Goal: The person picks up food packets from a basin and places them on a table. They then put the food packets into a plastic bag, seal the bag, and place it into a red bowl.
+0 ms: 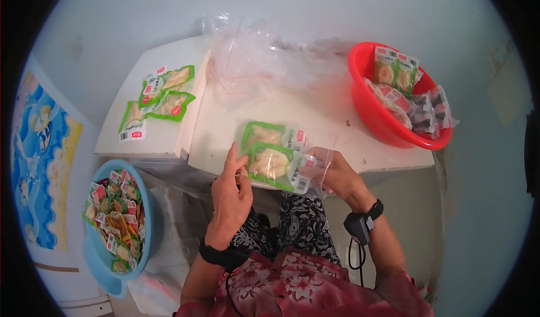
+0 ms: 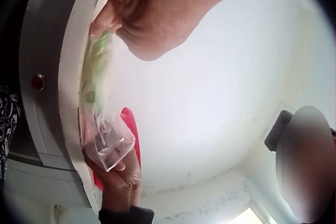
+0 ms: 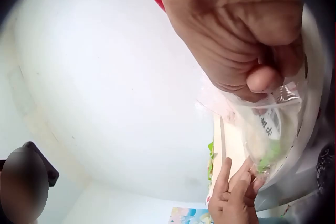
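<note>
Two green-edged food packets [image 1: 270, 163] lie overlapped inside a clear plastic bag [image 1: 319, 173], above the front edge of the white table. My right hand [image 1: 337, 176] pinches the bag's right end; in the right wrist view its thumb and curled fingers grip the crinkled plastic [image 3: 289, 92]. My left hand [image 1: 230, 196] is at the opposite end, index finger straight and other fingertips touching the bag by the packets' left edge. In the left wrist view, my left hand [image 2: 152, 14] partly hides that end, and my right hand [image 2: 118, 176] holds the other.
Several green packets [image 1: 169, 104] lie on the left table section. Loose clear bags [image 1: 242, 58] are heaped at the back. A red basin [image 1: 368, 106] with packets stands at the right, and a blue basin [image 1: 149, 227] full of packets at the lower left.
</note>
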Demonstrator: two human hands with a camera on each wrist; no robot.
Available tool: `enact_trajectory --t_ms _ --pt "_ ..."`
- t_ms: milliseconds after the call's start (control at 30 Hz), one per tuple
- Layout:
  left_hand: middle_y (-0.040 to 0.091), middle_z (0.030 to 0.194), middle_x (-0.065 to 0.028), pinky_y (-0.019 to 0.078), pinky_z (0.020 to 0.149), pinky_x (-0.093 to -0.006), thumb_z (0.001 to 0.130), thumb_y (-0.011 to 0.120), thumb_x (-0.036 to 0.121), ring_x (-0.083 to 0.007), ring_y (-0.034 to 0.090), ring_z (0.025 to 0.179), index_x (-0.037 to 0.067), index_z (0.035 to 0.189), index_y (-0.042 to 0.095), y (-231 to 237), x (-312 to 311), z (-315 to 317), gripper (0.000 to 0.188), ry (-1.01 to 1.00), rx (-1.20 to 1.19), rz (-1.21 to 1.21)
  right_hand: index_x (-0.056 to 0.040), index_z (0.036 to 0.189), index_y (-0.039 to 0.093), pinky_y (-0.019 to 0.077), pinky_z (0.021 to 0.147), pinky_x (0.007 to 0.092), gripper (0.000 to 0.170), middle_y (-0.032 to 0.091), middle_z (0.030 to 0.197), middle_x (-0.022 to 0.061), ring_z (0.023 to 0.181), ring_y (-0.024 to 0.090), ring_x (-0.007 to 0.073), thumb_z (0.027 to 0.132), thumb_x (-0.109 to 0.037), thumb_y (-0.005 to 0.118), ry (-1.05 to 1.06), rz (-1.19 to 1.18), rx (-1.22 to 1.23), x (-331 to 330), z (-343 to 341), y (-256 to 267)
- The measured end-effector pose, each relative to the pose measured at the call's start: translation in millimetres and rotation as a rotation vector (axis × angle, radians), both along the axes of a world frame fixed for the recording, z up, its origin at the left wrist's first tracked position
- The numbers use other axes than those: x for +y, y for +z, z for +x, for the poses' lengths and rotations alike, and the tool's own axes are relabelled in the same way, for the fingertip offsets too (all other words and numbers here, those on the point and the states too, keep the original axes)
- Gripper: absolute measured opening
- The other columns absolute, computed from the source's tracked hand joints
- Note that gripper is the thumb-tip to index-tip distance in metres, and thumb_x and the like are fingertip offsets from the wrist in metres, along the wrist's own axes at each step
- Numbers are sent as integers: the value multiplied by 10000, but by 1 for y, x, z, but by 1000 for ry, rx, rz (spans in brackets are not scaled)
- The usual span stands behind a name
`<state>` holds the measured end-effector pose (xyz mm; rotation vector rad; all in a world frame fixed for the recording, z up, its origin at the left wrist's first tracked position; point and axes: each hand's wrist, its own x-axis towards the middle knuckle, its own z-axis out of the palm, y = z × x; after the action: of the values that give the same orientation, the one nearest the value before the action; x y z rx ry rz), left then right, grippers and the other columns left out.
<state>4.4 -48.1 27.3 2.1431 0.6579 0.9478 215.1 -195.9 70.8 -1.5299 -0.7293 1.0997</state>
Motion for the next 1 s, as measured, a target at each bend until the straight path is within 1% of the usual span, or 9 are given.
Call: enact_trajectory --t_ms 167,267,367,467,667,733,867,967,1000 --pt "696 1142 -189 565 784 -383 973 634 38 -285 691 891 -13 1541 393 -1 -1 1 619 29 1 -32 -35 1088 725 319 433 203 254 657 723 -15 523 481 19 896 -200 743 51 -15 -52 5 2 2" --pt "673 1203 -200 560 822 -399 958 687 92 -292 678 964 -23 1539 395 -4 2 5 660 35 -9 -22 -19 1128 730 393 479 224 314 672 767 -9 585 537 40 894 -227 757 122 -46 -70 6 12 -1" --pt "656 1225 -207 549 853 -411 938 734 145 -296 663 997 -32 1531 405 -13 3 8 702 -27 -55 -4 -5 1166 720 465 544 253 339 695 836 13 666 596 68 908 -223 751 173 82 -143 12 11 -11" --pt "644 1233 -217 533 884 -418 923 759 188 -311 646 1014 -40 1516 421 -17 -1 13 720 -26 -93 -66 5 1158 713 509 597 278 317 709 891 41 741 632 93 919 -200 754 187 92 -344 20 20 -34" --pt "613 1261 -249 491 948 -462 913 767 265 -371 589 1115 -63 1494 433 1 7 12 746 154 60 175 44 1079 677 494 517 250 258 721 858 83 654 651 95 913 -126 776 -15 5 -175 10 4 -6" --pt "607 1265 -257 484 951 -477 914 763 287 -378 580 1119 -70 1496 427 -1 20 13 761 166 70 240 43 1059 662 489 499 250 246 698 805 72 632 639 89 911 -114 780 -113 49 -217 5 9 -15" --pt "618 1276 -264 487 953 -483 927 747 293 -383 582 1124 -76 1507 403 2 27 20 769 136 122 184 29 988 645 489 488 242 229 690 793 65 611 629 86 890 -107 800 -157 151 -130 1 12 -23" --pt "630 1284 -267 490 965 -483 938 734 267 -387 581 1144 -79 1515 387 5 17 27 758 78 137 72 17 963 644 519 566 265 225 704 842 65 680 647 99 873 -104 810 -155 56 -106 7 9 -13" --pt "638 1274 -262 493 962 -481 942 729 257 -386 582 1145 -80 1516 385 4 13 29 750 71 123 58 14 961 644 524 604 272 218 707 854 67 710 653 107 869 -97 808 -153 131 -157 11 9 -22"
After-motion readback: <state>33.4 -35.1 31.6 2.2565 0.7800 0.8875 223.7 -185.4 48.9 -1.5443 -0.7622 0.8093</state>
